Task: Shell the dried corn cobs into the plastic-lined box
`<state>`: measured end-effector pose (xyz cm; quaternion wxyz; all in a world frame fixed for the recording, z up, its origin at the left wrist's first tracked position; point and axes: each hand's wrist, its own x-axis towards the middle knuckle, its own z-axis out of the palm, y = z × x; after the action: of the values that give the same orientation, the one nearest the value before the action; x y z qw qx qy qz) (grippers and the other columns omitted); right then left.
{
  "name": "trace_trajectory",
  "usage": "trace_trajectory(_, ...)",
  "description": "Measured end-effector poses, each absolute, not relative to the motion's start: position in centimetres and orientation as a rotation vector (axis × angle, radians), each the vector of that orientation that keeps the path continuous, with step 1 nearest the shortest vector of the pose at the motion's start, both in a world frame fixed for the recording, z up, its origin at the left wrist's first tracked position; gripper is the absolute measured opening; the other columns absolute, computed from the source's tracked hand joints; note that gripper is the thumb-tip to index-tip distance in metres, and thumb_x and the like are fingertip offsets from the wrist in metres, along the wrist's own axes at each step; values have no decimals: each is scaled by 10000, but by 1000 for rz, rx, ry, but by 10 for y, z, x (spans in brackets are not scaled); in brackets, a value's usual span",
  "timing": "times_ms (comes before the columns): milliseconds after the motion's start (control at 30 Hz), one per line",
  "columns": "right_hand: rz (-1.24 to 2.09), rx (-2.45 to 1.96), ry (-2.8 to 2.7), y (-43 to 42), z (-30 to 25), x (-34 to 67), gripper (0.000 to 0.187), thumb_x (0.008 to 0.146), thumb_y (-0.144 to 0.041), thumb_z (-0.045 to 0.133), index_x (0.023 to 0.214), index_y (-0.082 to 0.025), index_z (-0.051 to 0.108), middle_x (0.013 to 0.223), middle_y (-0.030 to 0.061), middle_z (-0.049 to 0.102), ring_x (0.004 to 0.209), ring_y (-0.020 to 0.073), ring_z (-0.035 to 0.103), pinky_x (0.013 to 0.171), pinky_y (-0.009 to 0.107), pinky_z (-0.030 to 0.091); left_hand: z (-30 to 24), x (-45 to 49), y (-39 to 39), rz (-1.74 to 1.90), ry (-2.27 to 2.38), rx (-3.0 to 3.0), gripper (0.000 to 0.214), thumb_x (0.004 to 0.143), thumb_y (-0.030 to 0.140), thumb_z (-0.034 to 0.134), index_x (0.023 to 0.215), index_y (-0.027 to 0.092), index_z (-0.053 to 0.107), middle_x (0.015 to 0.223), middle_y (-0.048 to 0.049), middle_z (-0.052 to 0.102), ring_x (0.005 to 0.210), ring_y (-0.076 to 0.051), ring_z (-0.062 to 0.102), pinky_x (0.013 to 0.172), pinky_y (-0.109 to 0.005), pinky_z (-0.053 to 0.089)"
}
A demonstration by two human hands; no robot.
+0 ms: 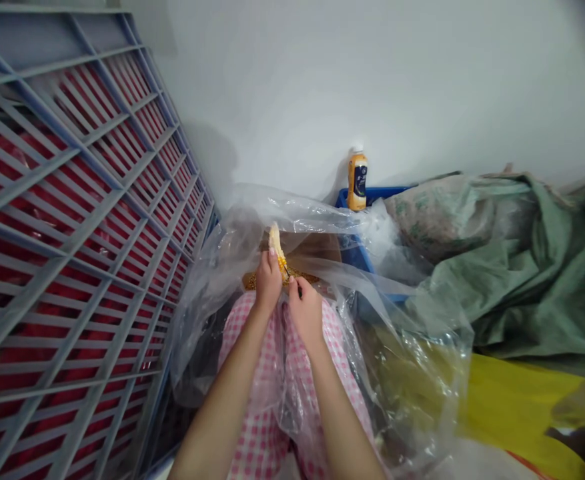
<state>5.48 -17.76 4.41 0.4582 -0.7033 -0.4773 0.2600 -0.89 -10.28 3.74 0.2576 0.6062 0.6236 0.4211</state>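
Note:
My left hand [268,283] is closed around a corn cob [277,249], held upright, its top part bare and pale with yellow kernels lower down. My right hand [305,308] is pinched against the cob's lower right side, with a thin dark tool tip showing between its fingers. Both hands work over my lap, covered by red-and-white checked cloth [265,433] and a clear plastic sheet [322,220]. Loose yellow kernels [302,273] lie in a brown container just beyond the hands.
A tall grey plastic crate [72,220] with red contents fills the left. An orange bottle [357,179] stands on a blue crate [357,253] by the white wall. A green sack [522,267] and a yellow bag [512,407] lie to the right.

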Motion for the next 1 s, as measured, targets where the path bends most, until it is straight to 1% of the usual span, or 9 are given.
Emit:
trace_trajectory(100, 678, -1717, -1176, -176, 45, 60, 320, 860, -349, 335, 662, -179, 520, 586, -5, 526, 551, 138, 449, 541, 230, 272, 36, -10, -102, 1112, 1684, 1717, 389, 908, 413, 192, 799, 197, 496, 755, -65, 602, 728, -177, 573, 647, -268, 398)
trace_trajectory(233, 831, -1666, -1176, -172, 50, 74, 332, 831, -351, 366, 574, -179, 490, 528, -20, 492, 525, 132, 438, 527, 225, 275, 33, -13, -101, 1019, 1643, 1877, 362, 910, 410, 201, 782, 202, 469, 700, -34, 570, 673, -160, 547, 618, -256, 373)
trace_trajectory(300, 912, -1671, -1171, -169, 52, 79, 327, 816, -334, 389, 546, -180, 490, 507, -23, 492, 516, 133, 444, 522, 224, 281, 33, -13, -102, 965, 1642, 1944, 350, 911, 406, 207, 794, 200, 464, 718, -37, 573, 690, -160, 551, 624, -255, 369)
trace_trajectory(367, 921, -1735, -1168, -166, 52, 79, 321, 815, -311, 399, 538, -181, 497, 510, -17, 510, 519, 139, 454, 523, 227, 286, 34, -12, -103, 895, 1694, 2001, 337, 912, 399, 218, 817, 194, 467, 764, -54, 587, 733, -168, 566, 639, -258, 371)
trace_trajectory(467, 775, -1901, -1180, -165, 52, 69, 301, 836, -257, 380, 595, -179, 542, 572, 18, 568, 541, 156, 476, 528, 242, 279, 38, -5, -105, 735, 1854, 2056, 324, 907, 407, 250, 873, 181, 480, 862, -91, 602, 800, -191, 585, 642, -269, 372)
trace_trajectory(600, 611, -2063, -1174, -165, 51, 51, 278, 860, -204, 348, 753, -153, 599, 663, 73, 621, 542, 173, 501, 520, 263, 256, 39, 4, -106, 594, 2018, 2047, 348, 882, 460, 300, 938, 171, 486, 974, -128, 593, 836, -222, 597, 599, -277, 369)
trace_trajectory(667, 584, -2084, -1158, -165, 51, 48, 280, 871, -205, 340, 781, -145, 599, 670, 82, 623, 540, 175, 508, 518, 264, 252, 39, 5, -105, 640, 2012, 1990, 352, 884, 458, 291, 948, 173, 487, 974, -128, 598, 834, -222, 601, 594, -277, 372)
trace_trajectory(833, 586, -1960, -1131, -171, 51, 53, 303, 888, -254, 319, 743, -162, 569, 651, 53, 603, 560, 165, 500, 531, 250, 260, 41, -2, -102, 924, 1897, 1655, 429, 912, 398, 145, 907, 185, 517, 843, -101, 634, 814, -207, 606, 660, -287, 399)
trace_trajectory(1000, 646, -1801, -1167, -177, 50, 57, 321, 869, -307, 323, 669, -182, 541, 578, 5, 550, 539, 149, 469, 533, 239, 270, 44, -7, -104, 1031, 1749, 1585, 436, 899, 429, 176, 903, 200, 547, 867, -86, 643, 840, -200, 597, 718, -296, 415)
